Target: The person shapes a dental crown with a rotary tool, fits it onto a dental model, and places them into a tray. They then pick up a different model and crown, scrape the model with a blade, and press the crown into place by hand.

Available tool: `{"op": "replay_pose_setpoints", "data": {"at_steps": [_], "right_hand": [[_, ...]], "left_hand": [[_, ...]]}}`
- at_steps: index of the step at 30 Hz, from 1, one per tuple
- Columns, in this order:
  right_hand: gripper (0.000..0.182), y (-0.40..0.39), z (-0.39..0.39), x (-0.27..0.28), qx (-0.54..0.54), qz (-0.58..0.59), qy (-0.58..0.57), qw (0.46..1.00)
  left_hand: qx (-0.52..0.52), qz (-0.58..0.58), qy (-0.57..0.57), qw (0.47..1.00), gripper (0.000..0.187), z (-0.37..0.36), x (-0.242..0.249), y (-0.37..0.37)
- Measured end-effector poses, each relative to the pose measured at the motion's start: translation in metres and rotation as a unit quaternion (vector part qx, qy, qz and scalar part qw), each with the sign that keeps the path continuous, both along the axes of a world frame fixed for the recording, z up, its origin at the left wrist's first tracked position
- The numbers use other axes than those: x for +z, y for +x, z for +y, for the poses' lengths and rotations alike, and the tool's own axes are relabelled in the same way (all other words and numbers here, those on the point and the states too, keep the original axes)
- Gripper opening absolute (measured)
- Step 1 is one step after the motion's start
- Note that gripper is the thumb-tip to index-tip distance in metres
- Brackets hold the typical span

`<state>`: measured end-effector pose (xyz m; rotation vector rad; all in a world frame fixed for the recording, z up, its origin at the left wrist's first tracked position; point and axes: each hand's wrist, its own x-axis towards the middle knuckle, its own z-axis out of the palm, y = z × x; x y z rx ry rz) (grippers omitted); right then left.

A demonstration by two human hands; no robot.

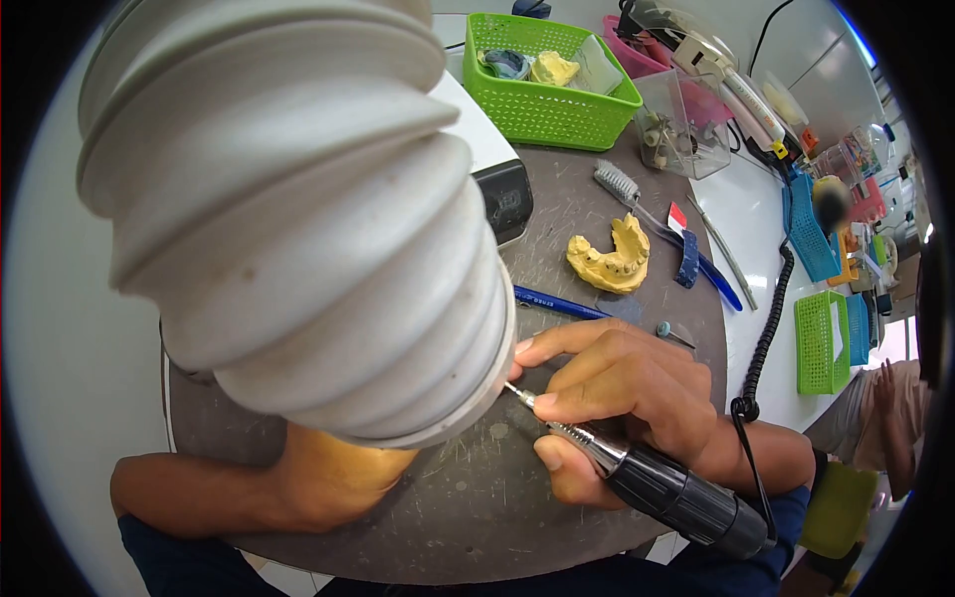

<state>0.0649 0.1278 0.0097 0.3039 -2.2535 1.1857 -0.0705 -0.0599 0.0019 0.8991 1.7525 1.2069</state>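
My right hand (637,388) is closed around a black and silver dental handpiece (662,483), held like a pen. Its thin bur (513,389) points left, to the rim of a ribbed white hose (328,229). The hose hides most of my left hand (343,473); only its wrist side shows below the rim, so its fingers and anything in them are out of sight. Beyond my right hand a yellow plaster dental model (611,257) rests on the brown table (468,542). A blue pen (557,301) lies just past my right fingers.
A brush (617,183), a dark blue strip (687,261) and a metal tool (724,254) lie farther back. Behind them stand a green basket (547,114) and a clear box (676,134). A coiled black cord (768,328) runs along the right. Another person (888,418) is at far right.
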Motion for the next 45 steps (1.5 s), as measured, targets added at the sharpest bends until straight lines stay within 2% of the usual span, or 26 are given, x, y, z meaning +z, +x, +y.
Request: {"op": "replay_pose_setpoints", "data": {"at_steps": [6,11,14,16,23,35,41,43,45], "right_hand": [[0.023,0.001,-0.001,-0.001,-0.008,0.006,-0.023,1.0],[0.023,-0.001,0.001,0.001,0.001,0.005,0.011,1.0],[0.023,0.001,-0.001,-0.003,-0.011,0.007,-0.014,1.0],[0.023,0.0,-0.001,-0.002,-0.01,0.006,-0.009,1.0],[0.022,-0.001,-0.001,-0.001,-0.002,0.006,0.0,1.0],[0.022,-0.002,0.0,0.0,0.004,0.006,0.004,1.0],[0.023,0.001,0.001,-0.004,-0.004,0.029,-0.017,0.999],[0.023,0.002,0.0,-0.001,-0.005,0.027,-0.013,1.0],[0.024,0.001,-0.001,0.0,-0.007,0.024,-0.009,1.0]], "left_hand": [[-0.009,0.001,0.007,1.0,0.009,-0.001,-0.001,-0.001],[0.013,-0.023,0.001,1.0,0.009,0.0,0.0,0.0],[-0.022,0.016,0.018,0.999,0.012,0.002,0.001,-0.002],[-0.035,-0.025,0.094,0.995,0.015,0.005,0.0,-0.002],[-0.016,-0.058,0.108,0.992,0.022,0.007,0.0,0.001],[-0.024,-0.016,0.089,0.996,0.028,0.007,-0.001,0.001],[-0.016,-0.09,0.138,0.986,0.022,0.005,-0.006,-0.002],[0.018,-0.07,0.025,0.997,0.02,0.002,-0.002,0.001],[0.016,-0.074,0.023,0.997,0.021,0.001,-0.001,0.0]]}}
